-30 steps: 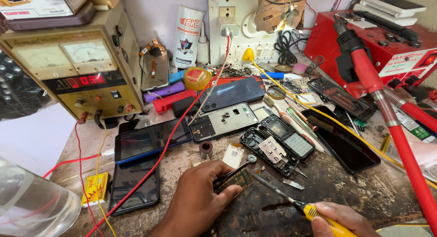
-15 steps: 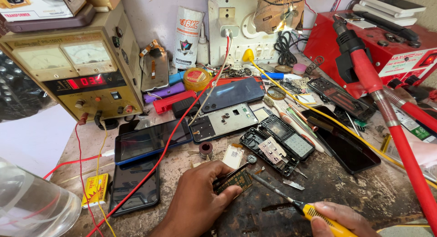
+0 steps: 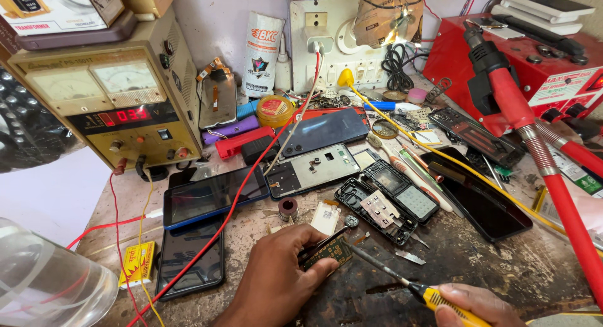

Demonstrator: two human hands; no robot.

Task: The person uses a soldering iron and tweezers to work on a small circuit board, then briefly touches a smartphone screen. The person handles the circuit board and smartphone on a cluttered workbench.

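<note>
Head view is looking down on a crowded repair bench (image 3: pixel 502 270); the left hand (image 3: pixel 276 283) is pinching a small circuit board (image 3: pixel 330 251) between thumb and curled fingers, holding it just above the bench near the lower middle of the frame; the right hand (image 3: pixel 477 305) is closing its fingers around the yellow handle of a screwdriver (image 3: pixel 402 282), whose thin shaft is slanting up and left so that its tip is meeting the board's right edge; the right hand is being cut off by the bottom edge, so its fingers are only partly showing.

Packages and labels are sitting around the edges; a white upright pouch with red and dark print (image 3: pixel 260 54) is leaning against the back wall; a cardboard box with an orange band (image 3: pixel 56 7) is resting on top of the beige power supply (image 3: pixel 107 107), whose red display is glowing; a small yellow packet (image 3: pixel 137 263) is lying flat at lower left beside a dark phone (image 3: pixel 191 267); a round yellow tin (image 3: pixel 275 109) is standing behind an opened phone frame (image 3: pixel 314 170); a red machine (image 3: pixel 534 63) is filling the upper right corner.

A clear curved container (image 3: pixel 44 289) is blurring the lower left corner and running out of frame; small parts scattered behind the phones are too fine to identify.
</note>
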